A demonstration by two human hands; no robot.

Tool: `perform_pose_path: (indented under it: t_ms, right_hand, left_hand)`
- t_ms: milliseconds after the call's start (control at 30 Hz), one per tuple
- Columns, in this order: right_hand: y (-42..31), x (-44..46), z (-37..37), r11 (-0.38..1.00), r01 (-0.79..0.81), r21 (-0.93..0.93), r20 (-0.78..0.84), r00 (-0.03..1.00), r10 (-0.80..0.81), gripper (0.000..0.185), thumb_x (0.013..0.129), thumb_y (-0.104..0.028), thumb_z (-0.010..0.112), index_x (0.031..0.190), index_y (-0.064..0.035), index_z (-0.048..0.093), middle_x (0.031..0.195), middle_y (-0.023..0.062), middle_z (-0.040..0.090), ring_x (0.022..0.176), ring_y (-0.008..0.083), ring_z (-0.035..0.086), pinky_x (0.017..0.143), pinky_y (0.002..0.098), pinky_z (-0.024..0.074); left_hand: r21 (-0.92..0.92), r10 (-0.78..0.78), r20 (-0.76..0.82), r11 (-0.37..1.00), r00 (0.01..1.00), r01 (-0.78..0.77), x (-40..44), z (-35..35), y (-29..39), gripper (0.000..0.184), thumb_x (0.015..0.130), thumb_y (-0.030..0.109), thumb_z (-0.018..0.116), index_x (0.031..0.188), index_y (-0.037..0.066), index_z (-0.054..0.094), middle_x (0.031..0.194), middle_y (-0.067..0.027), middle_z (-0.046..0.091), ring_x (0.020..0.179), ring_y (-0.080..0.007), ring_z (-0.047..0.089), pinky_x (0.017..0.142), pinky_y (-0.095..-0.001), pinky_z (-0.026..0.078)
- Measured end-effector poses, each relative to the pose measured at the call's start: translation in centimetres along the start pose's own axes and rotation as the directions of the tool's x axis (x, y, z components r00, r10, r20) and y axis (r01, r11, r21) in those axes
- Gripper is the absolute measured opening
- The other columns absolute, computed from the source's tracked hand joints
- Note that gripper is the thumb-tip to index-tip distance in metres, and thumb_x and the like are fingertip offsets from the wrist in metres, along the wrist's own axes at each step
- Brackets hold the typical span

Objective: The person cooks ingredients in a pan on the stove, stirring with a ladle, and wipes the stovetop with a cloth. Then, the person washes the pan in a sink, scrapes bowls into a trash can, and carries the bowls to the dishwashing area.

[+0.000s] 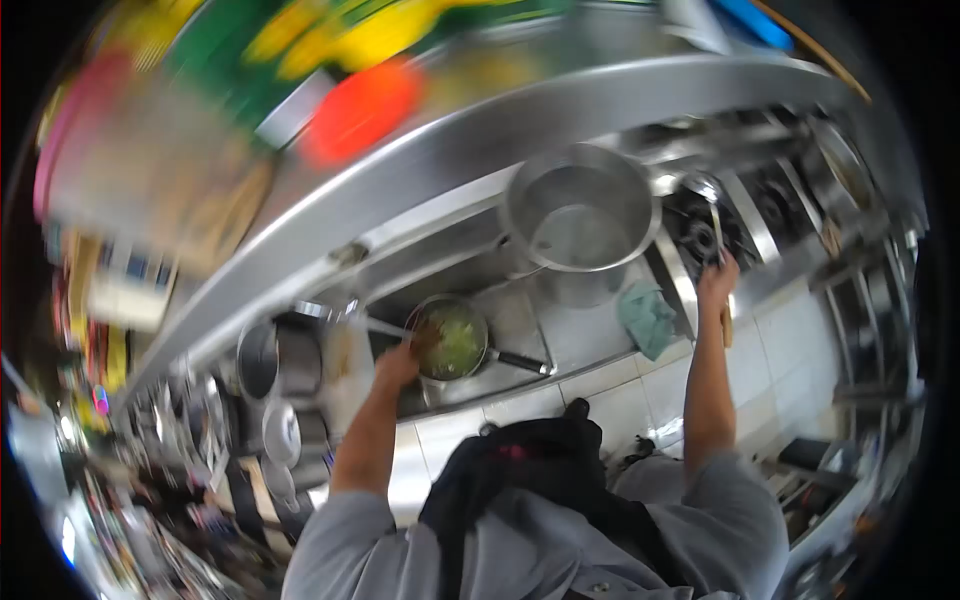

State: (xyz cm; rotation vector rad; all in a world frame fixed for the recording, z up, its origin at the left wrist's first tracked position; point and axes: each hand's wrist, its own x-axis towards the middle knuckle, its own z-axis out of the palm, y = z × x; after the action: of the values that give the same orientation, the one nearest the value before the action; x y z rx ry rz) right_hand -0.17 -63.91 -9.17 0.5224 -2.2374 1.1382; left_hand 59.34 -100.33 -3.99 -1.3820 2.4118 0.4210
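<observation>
My right hand (718, 280) is closed round the handle of a metal ladle (716, 222). The ladle's bowl end lies over a black gas burner, and a wooden-looking piece shows just below the hand. At the left rim of a frying pan (484, 345) is my left hand (398, 365), its fingers curled. Blur hides what they hold; a pale streak, perhaps a utensil, runs beside them. Chopped pale green food (456, 338) lies in the pan, whose black handle points right. A large metal pot (645, 240) with a whitish bottom stands between my hands.
A green cloth (646, 318) lies on the steel counter near the burners. Several pots (258, 362) stand at the left. A steel ledge (440, 130) curves behind the stove, with a blurred orange-red item (365, 110) beyond it. Another pan (842, 165) sits at the far right.
</observation>
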Motion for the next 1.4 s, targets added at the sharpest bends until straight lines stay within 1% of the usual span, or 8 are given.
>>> perform_pose_path:
  t_ms: [133, 267, 433, 533, 667, 1100, 1200, 1400]
  right_hand:
    - [-14.6, -12.3, -6.9, 0.952, 0.073, 0.297, 0.288, 0.944, -0.162, 0.013, 0.090, 0.001, 0.052, 0.096, -0.0002, 0.064, 0.088, 0.0150, 0.065, 0.082, 0.0289, 0.064, 0.077, 0.0384, 0.0502]
    - [-28.4, -22.8, -6.7, 0.863, -0.218, 0.455, 0.792, 0.542, -0.281, 0.011, 0.092, -0.005, 0.058, 0.100, -0.0023, 0.066, 0.089, 0.0127, 0.067, 0.084, 0.0249, 0.066, 0.078, 0.0346, 0.0526]
    - [-23.3, -34.5, 9.1, 0.936, 0.167, 0.311, 0.868, 0.351, -0.351, 0.032, 0.089, -0.025, 0.067, 0.112, -0.0041, 0.067, 0.107, 0.0222, 0.069, 0.102, 0.0400, 0.066, 0.092, 0.0454, 0.0506]
    - [-20.7, -35.7, 13.5, 0.924, 0.383, -0.010, 0.955, -0.271, 0.123, 0.061, 0.084, -0.056, 0.069, 0.107, 0.0012, 0.066, 0.104, 0.0195, 0.071, 0.097, 0.0352, 0.068, 0.089, 0.0456, 0.0512]
    - [-26.0, -32.9, 12.2, 0.973, 0.160, -0.168, 0.817, -0.529, 0.228, 0.074, 0.086, -0.076, 0.055, 0.081, -0.0028, 0.062, 0.064, 0.0067, 0.058, 0.050, 0.0193, 0.056, 0.047, 0.0369, 0.0457]
    - [-35.2, -29.9, 3.9, 0.780, -0.302, -0.548, 0.739, -0.611, 0.283, 0.044, 0.101, -0.042, 0.057, 0.074, -0.0083, 0.052, 0.056, -0.0004, 0.047, 0.042, 0.0118, 0.044, 0.040, 0.0283, 0.0385]
    - [-33.4, -31.4, 4.3, 0.021, -0.470, -0.882, 0.452, -0.859, -0.240, 0.036, 0.098, -0.017, 0.059, 0.066, -0.0151, 0.042, 0.055, -0.0062, 0.041, 0.042, 0.0034, 0.038, 0.039, 0.0192, 0.0326]
    - [-37.2, -33.4, 1.5, 0.541, -0.579, -0.610, 0.743, -0.655, 0.137, 0.023, 0.091, -0.016, 0.062, 0.073, -0.0088, 0.049, 0.055, -0.0008, 0.046, 0.040, 0.0080, 0.042, 0.035, 0.0256, 0.0335]
  left_hand:
    - [0.000, -0.094, -0.019, 0.996, 0.995, 0.094, 1.0, 1.0, -2.8, 0.044, 0.090, 0.031, 0.058, 0.132, 0.017, 0.061, 0.118, -0.0191, 0.069, 0.111, -0.0387, 0.066, 0.093, -0.0498, 0.053]
    - [0.065, 0.070, 0.143, 0.995, 0.987, -0.080, 1.0, 8.5, -3.0, 0.032, 0.091, 0.022, 0.057, 0.121, 0.018, 0.069, 0.115, -0.0147, 0.071, 0.109, -0.0320, 0.069, 0.088, -0.0465, 0.056]
    - [0.058, 0.102, -0.090, 0.994, 0.991, -0.097, 3.2, 12.4, 4.1, 0.027, 0.096, 0.021, 0.054, 0.114, 0.015, 0.073, 0.112, -0.0129, 0.073, 0.103, -0.0306, 0.071, 0.083, -0.0468, 0.057]
    - [0.113, 0.050, -0.030, 0.992, 0.998, -0.046, 3.5, 7.6, -1.4, 0.026, 0.093, 0.027, 0.060, 0.111, 0.016, 0.074, 0.107, -0.0143, 0.073, 0.096, -0.0259, 0.073, 0.077, -0.0428, 0.059]
    - [0.079, 0.019, 0.091, 0.997, 0.996, -0.026, 0.8, 10.5, -7.5, 0.026, 0.097, 0.019, 0.053, 0.112, 0.012, 0.074, 0.111, -0.0155, 0.073, 0.105, -0.0294, 0.071, 0.083, -0.0453, 0.057]
    - [0.064, 0.084, -0.185, 0.995, 0.979, -0.074, -0.9, 4.5, -9.4, 0.032, 0.091, 0.016, 0.061, 0.121, 0.020, 0.071, 0.105, -0.0119, 0.072, 0.088, -0.0301, 0.073, 0.075, -0.0438, 0.058]
    - [-0.066, 0.019, -0.286, 0.997, 0.958, -0.039, -10.2, -0.2, -12.8, 0.044, 0.092, 0.017, 0.061, 0.134, 0.030, 0.062, 0.108, -0.0126, 0.066, 0.084, -0.0321, 0.071, 0.071, -0.0443, 0.057]
    - [-0.130, -0.222, -0.493, 0.975, 0.841, 0.181, -14.4, 4.4, -19.5, 0.055, 0.088, 0.017, 0.064, 0.141, 0.033, 0.056, 0.116, -0.0145, 0.059, 0.087, -0.0363, 0.067, 0.071, -0.0468, 0.055]
